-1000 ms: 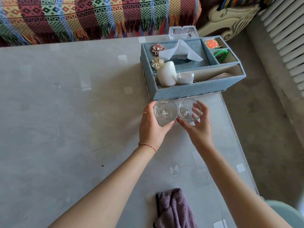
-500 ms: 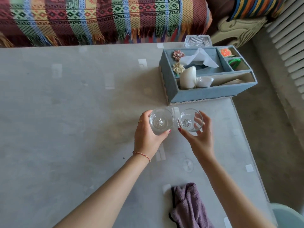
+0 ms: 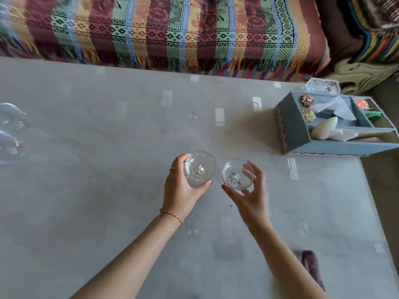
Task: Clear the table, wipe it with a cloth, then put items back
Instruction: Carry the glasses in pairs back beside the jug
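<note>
Two glasses: one in each hand, both held over the middle of the pale grey table (image 3: 108, 190), just beside each other but not touching
Left hand (image 3: 180, 190): fingers and thumb curled round a clear round drinking glass (image 3: 199, 169), mouth facing up at the camera; thin braided bracelet on that wrist, ring on one finger
Right hand (image 3: 250, 195): fingertips (image 3: 250, 164) pinching a second clear round glass (image 3: 237, 174) by its rim and side, looser hold, glass tilted a bit
Cloth: purple towel-ish cloth (image 3: 311, 268) lying at the near right edge of the table, partly hidden behind the right forearm
Organizer: blue-grey fabric box with compartments (image 3: 300, 134) sits far right on the table, white tissue (image 3: 334, 108) poking out, two little fabric flowers on top, white stuff in the front slot, something orange and green in the small side slots
Behind the box: small clear ribbed dish (image 3: 321, 85) at the table's far edge
Far left: more clear glassware (image 3: 9, 132), too blurry to say what exactly
Background: striped woven blanket with fringe (image 3: 172, 33) along the far side
</note>
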